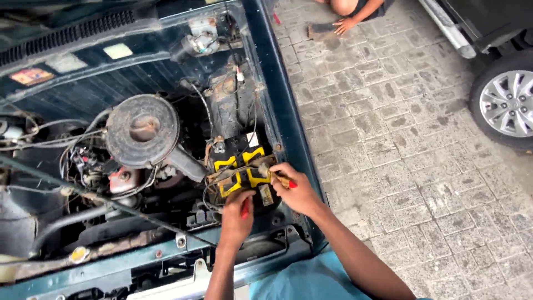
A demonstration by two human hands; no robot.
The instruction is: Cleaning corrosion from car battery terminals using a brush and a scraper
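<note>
my left hand (237, 214) grips a red tool, at the near edge of the car battery (242, 169). my right hand (297, 191) grips a red-handled tool on its right side, nearer. battery's just ahead, long axis running l to r.

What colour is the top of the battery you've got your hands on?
Black with yellow patches: the boxy car battery shows best in the head view.

Round air cleaner (143, 130) in the engine bay, car wheel (506, 104) on paving (400, 139).
</note>
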